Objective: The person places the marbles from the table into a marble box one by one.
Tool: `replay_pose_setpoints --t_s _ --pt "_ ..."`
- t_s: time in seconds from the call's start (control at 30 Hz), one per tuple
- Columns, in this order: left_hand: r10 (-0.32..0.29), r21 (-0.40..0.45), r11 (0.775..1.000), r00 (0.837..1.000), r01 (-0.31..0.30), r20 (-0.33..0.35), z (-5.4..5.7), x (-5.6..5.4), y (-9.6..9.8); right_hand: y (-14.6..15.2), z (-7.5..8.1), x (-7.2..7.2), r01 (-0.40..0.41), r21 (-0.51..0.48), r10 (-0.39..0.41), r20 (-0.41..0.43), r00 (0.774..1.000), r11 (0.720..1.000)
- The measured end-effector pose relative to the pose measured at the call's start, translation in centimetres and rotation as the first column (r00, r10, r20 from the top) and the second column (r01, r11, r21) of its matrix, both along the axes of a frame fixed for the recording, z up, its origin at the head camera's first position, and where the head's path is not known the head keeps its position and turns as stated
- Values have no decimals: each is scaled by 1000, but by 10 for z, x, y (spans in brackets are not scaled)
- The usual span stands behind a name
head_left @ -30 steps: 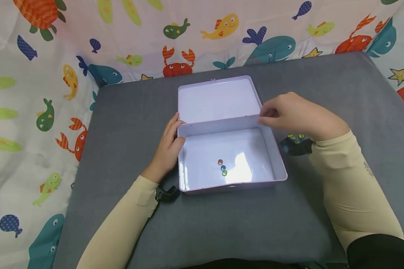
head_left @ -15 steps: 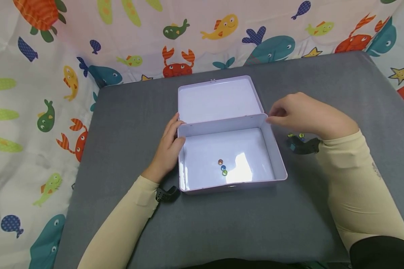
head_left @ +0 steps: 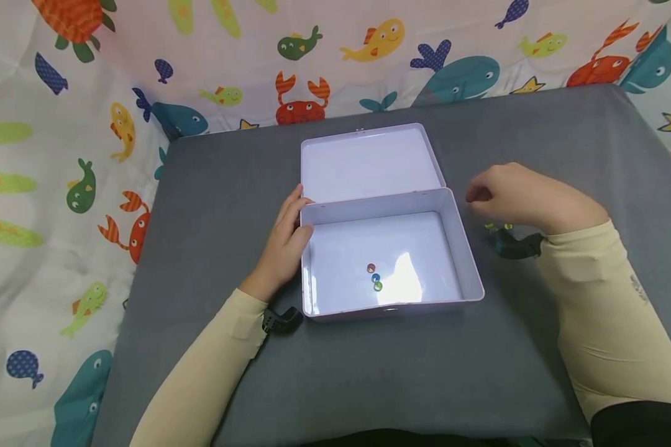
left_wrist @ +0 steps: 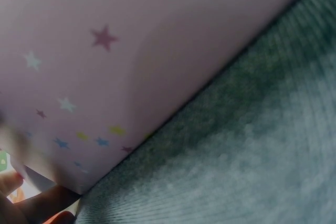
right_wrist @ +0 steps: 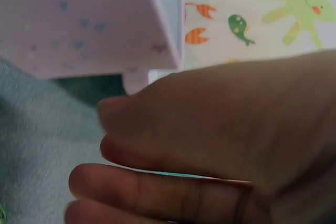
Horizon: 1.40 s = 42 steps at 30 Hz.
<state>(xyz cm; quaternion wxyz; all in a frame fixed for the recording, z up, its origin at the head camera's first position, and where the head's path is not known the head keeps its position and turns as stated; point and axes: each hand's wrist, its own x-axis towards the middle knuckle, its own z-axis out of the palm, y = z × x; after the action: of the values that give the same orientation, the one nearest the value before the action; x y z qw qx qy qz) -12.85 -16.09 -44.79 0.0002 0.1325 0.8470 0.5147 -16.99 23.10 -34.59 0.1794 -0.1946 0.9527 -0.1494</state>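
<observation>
A pale lilac metal box (head_left: 341, 248) stands on the grey cloth with its hinged lid (head_left: 371, 162) laid back behind it. Three small glass marbles, one brown, one blue (head_left: 376, 278) and one green, lie on its floor. My left hand (head_left: 279, 248) holds the box by its left wall, fingers and thumb reaching the rim near the hinge. Off the box's right back corner hovers my right hand (head_left: 531, 197), loosely curled; nothing shows between its fingers (right_wrist: 105, 182) in the right wrist view. Yellow-green marbles (head_left: 507, 226) lie beneath that wrist, partly hidden.
The grey cloth (head_left: 369, 379) covers the table around the box. A white curtain (head_left: 246, 56) printed with sea animals hangs behind and to the left. Dark straps (head_left: 282, 321) circle both wrists. Stars decorate the box's outer wall (left_wrist: 131, 56).
My right hand has moved from above the box's right back corner rightward, clear of the rim. The left hand stays on the box. The three marbles inside keep their places; the view shifts slightly.
</observation>
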Motion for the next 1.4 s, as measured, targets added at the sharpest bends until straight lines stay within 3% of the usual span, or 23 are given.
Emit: replay_pose_setpoints --t_s 0.23,0.53,0.73,1.03,1.4 --pt "-14 24 1000 1000 15 -17 0 -2 0 16 -2 -3 71 39 -73 51 996 997" --pt "-12 20 1000 1000 12 -9 1 0 0 26 -6 -5 180 156 -199 120 973 971" --pt "-9 19 1000 1000 10 -13 0 0 -1 25 -11 -6 185 157 -207 142 968 970" --pt "-4 0 1000 1000 4 8 1 -1 0 23 -22 -9 151 131 -165 106 981 980" --pt "-5 1 1000 1000 5 15 1 0 1 19 -29 -11 128 117 -144 142 979 985"
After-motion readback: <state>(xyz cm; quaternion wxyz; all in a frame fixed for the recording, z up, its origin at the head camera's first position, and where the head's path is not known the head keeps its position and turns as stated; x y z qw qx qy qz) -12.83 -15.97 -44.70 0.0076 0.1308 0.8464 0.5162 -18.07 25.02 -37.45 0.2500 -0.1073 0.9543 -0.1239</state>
